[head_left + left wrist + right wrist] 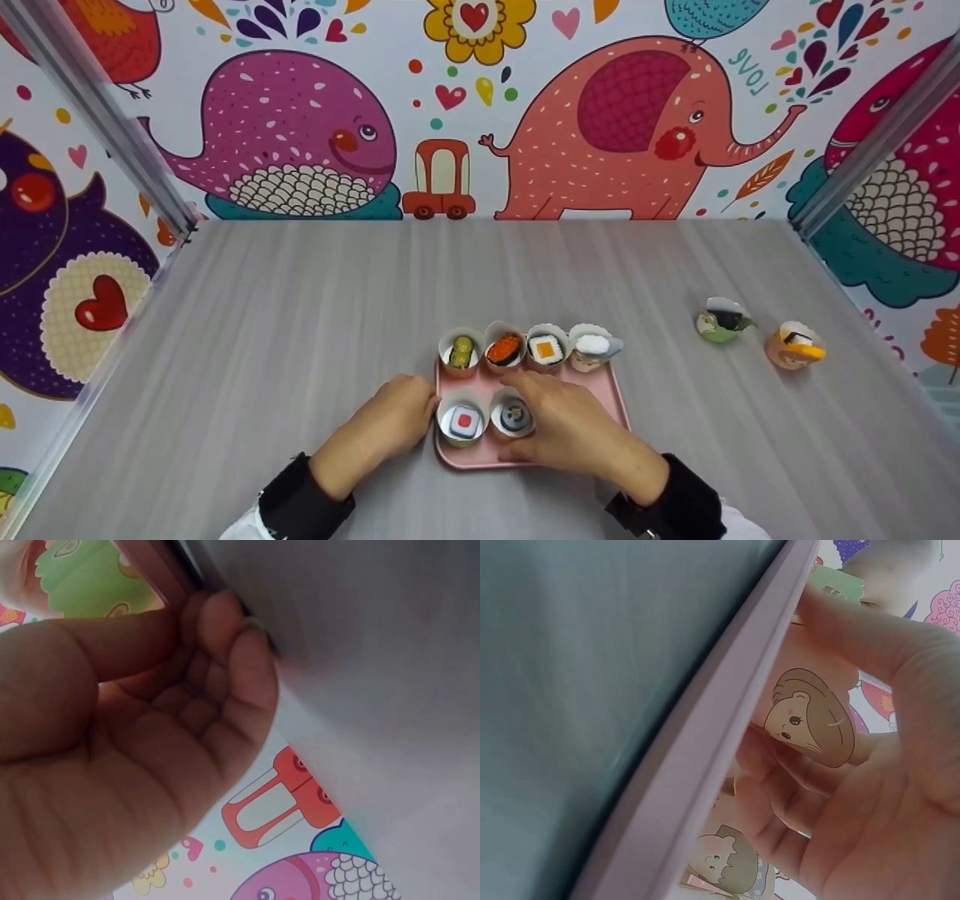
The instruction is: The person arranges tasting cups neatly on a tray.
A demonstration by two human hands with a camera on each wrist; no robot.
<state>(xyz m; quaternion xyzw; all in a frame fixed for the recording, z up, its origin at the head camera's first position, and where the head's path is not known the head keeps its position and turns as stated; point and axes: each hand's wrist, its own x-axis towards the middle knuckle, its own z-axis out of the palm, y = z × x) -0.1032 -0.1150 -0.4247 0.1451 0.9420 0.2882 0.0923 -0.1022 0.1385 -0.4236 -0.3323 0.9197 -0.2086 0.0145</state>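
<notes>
My right hand (574, 424) grips a paper cup (499, 433) with a round sushi piece (514, 415) in it, thumb on the near side and fingers beyond. A cartoon face shows on that cup's wall in the right wrist view. It stands in the front row of a pink tray (609, 390), beside a cup (448, 431) with a white, red-centred piece. At the tray's left edge is my left hand (397, 412), fingers curled and thumb and fingertips pinching the rim. Along the back of the tray stand several cups holding green, orange-red, yellow-centred and white pieces.
To the right on the grey table (300, 315) stand a green cup (718, 327) with a dark piece and an orange cup (791, 352) with a yellow-and-white piece. Printed cartoon panels (457, 97) with metal corner posts (870, 142) enclose the back and sides.
</notes>
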